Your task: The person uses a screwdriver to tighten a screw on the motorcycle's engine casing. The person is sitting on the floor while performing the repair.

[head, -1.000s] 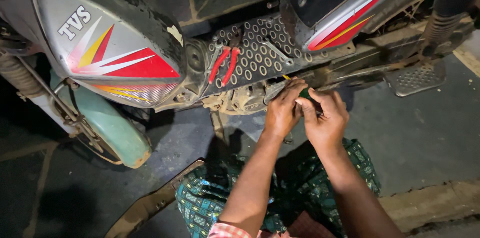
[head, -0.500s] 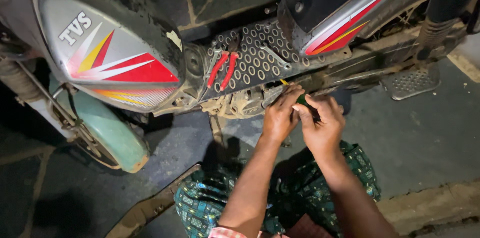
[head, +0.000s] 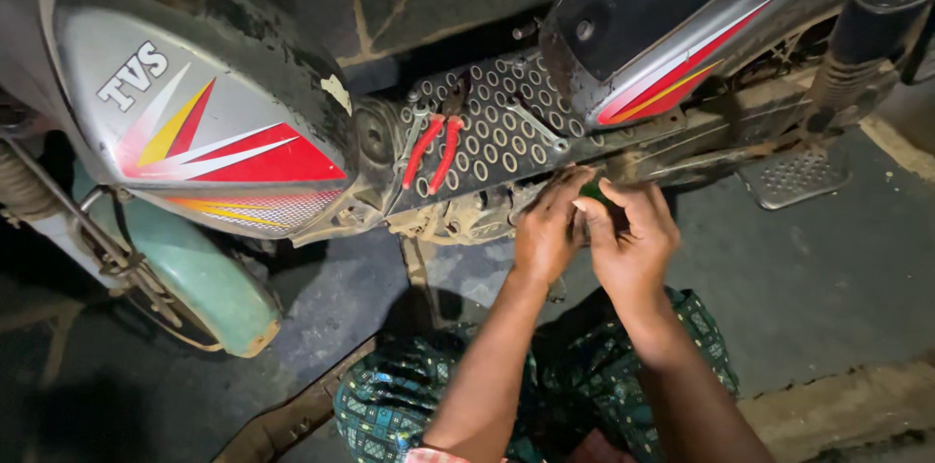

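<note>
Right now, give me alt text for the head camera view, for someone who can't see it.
Two bare hands, left hand and right hand, meet at a small green object under the edge of a moped's perforated footboard. Red-handled pliers lie on the footboard, beside a grey fuel tank.

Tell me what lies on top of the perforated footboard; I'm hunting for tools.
Red-handled pliers and a spanner lie on the perforated footboard. Both hands cover its lower right edge.

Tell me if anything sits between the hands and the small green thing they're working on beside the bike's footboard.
Nothing visible does. The left hand and right hand are both already closed around the small green thing at the footboard edge. The red-handled pliers lie on the footboard, off to the side, apart from both hands.
</note>
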